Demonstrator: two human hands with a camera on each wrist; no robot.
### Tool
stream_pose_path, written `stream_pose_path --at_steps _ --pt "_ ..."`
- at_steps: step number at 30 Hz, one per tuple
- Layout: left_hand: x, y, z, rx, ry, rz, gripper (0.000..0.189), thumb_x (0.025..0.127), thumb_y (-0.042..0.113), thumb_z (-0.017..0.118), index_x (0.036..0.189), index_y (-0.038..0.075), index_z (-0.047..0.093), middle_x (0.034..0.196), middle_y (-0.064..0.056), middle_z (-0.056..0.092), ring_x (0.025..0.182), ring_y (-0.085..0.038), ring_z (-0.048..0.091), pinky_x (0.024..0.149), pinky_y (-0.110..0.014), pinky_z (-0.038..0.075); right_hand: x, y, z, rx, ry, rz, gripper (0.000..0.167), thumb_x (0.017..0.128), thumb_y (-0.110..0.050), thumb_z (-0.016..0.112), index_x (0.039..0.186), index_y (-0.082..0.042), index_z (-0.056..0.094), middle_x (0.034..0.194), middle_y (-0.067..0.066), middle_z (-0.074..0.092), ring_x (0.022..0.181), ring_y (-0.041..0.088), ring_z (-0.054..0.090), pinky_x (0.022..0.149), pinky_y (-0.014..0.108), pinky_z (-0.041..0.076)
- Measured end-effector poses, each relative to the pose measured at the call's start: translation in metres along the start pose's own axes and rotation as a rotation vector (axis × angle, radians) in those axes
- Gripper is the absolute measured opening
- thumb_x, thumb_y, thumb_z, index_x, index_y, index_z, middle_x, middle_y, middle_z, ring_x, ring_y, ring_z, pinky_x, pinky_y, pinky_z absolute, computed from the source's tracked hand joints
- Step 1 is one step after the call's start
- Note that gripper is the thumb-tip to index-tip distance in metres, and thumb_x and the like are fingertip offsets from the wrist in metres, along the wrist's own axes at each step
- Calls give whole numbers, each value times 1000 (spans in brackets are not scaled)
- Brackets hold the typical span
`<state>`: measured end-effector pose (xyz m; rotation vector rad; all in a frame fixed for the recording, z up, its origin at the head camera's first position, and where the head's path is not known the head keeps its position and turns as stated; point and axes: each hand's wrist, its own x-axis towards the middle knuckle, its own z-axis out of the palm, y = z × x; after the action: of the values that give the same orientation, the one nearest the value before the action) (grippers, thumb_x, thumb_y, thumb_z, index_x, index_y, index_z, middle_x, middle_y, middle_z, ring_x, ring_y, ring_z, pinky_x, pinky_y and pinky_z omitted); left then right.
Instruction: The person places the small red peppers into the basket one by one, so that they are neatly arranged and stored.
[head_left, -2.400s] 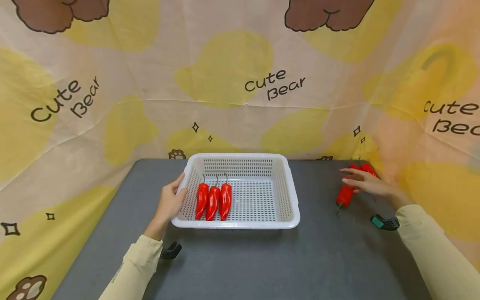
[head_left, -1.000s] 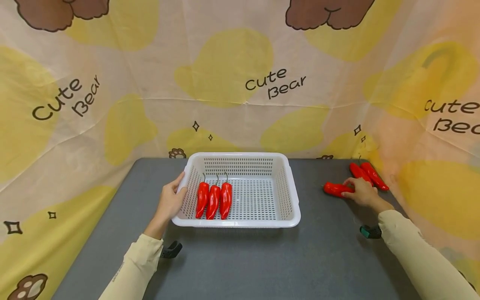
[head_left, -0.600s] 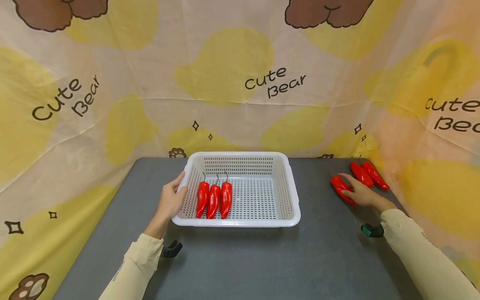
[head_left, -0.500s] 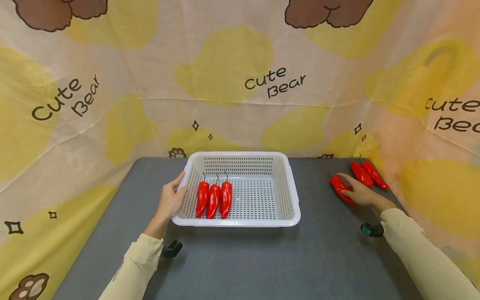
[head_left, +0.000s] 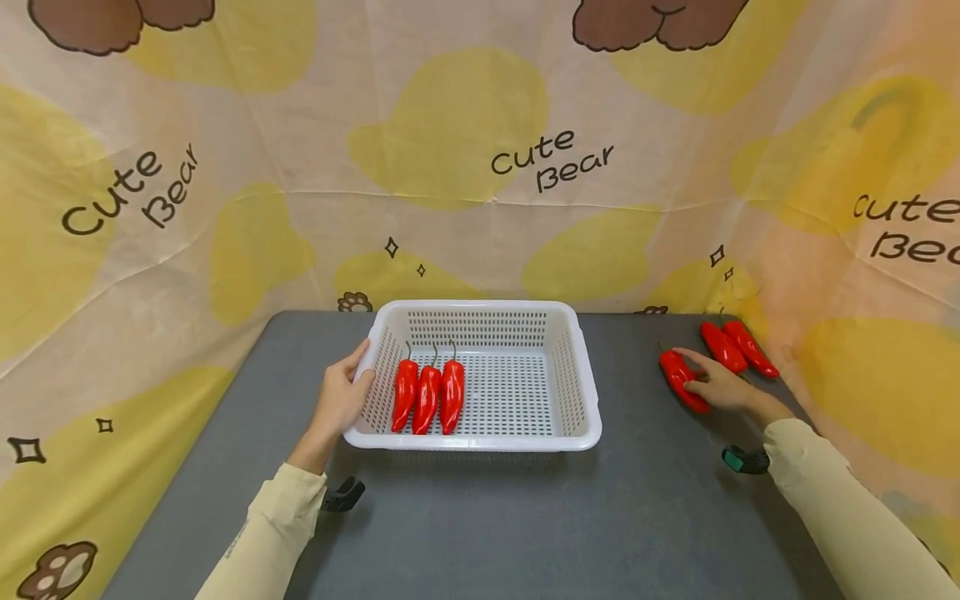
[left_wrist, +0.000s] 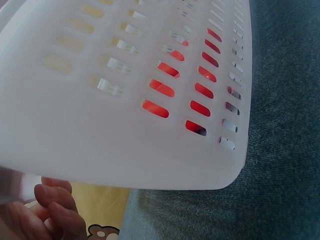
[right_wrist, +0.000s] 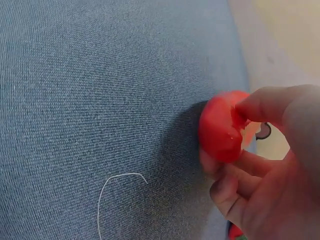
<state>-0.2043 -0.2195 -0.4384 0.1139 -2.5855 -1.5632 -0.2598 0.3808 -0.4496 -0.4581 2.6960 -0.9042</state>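
My left hand (head_left: 341, 402) grips the left rim of a white slotted plastic basket (head_left: 468, 444). Three red chili peppers, the middle one (head_left: 428, 402) among them, lie side by side in its left half, stems toward the back. Over on the right, my right hand (head_left: 722, 387) pinches another red chili pepper (head_left: 678, 372) between thumb and fingers, its stem end pointing backward. In the right wrist view this pepper (right_wrist: 220, 130) is close to the table surface; whether it touches is unclear. Red shows through the slots of the basket (left_wrist: 115, 150) in the left wrist view.
Two more red chili peppers, a left one (head_left: 723, 347) and a right one (head_left: 752, 349), lie at the table's back right corner, just behind my right hand. A grey cloth-covered table (head_left: 480, 525) carries everything. A printed curtain (head_left: 465, 125) hangs behind and along the sides.
My right hand has come down onto a pepper and turned it clockwise, its stem swinging from the front through the left to the back. My left hand and the basket stay in place.
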Motion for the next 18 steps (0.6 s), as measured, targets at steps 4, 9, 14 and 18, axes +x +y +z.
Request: stream_pose_path --at_steps 4,9,14,18 --pt "1 0 0 -6 3 11 58 100 9 46 157 13 37 145 -26 54 104 -41 70 80 -46 63 0 -1 1 20 3 -6 67 99 -7 56 155 8 22 152 44 27 130 67 38 99 75 42" --pt "1 1 1 -11 2 13 58 99 8 46 156 12 38 144 -26 55 102 -40 69 78 -43 64 2 -3 4 56 21 -46 71 100 -6 56 157 8 16 156 42 21 130 68 37 101 76 39" --pt "1 1 0 -10 1 12 58 99 9 46 157 13 38 143 -27 56 101 -41 70 77 -45 64 5 -5 3 70 54 -52 74 99 -4 56 157 7 11 155 44 20 126 67 42 97 71 48" --pt "1 0 0 -5 4 13 58 99 9 46 157 13 37 143 -26 56 103 -41 70 78 -46 64 7 -8 2 95 65 -34 75 100 -8 58 159 2 12 150 43 28 118 62 51 82 54 59"
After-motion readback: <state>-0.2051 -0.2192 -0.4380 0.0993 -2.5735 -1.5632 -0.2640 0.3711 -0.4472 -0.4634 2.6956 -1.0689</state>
